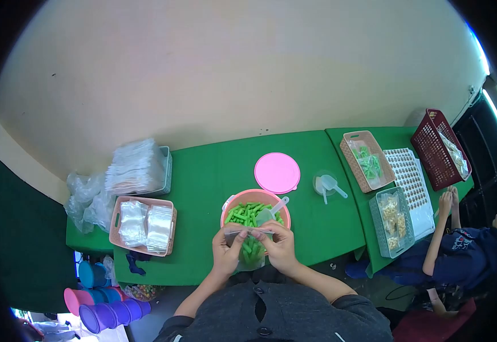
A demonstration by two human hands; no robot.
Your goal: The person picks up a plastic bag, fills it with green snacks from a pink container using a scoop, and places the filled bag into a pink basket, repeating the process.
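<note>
My left hand (226, 251) and my right hand (279, 248) pinch the top edge of a clear plastic bag (252, 257) holding green pieces. The bag hangs between them over the front rim of a pink tub (229, 206). Inside the tub lie many green stick-like pieces (247, 213) and a clear scoop (266, 215) with its handle up to the right. Just behind the tub is a round pink lid (277, 172). The tub's front part is hidden by my hands and the bag.
Left are a basket of small clear bags (172, 228) and a stack of plastic bags (135, 167). Right are scoops (329, 183), baskets of filled bags (354, 159) (380, 239), a sticker sheet (410, 182), a maroon basket (431, 148) and another person's arm (437, 239).
</note>
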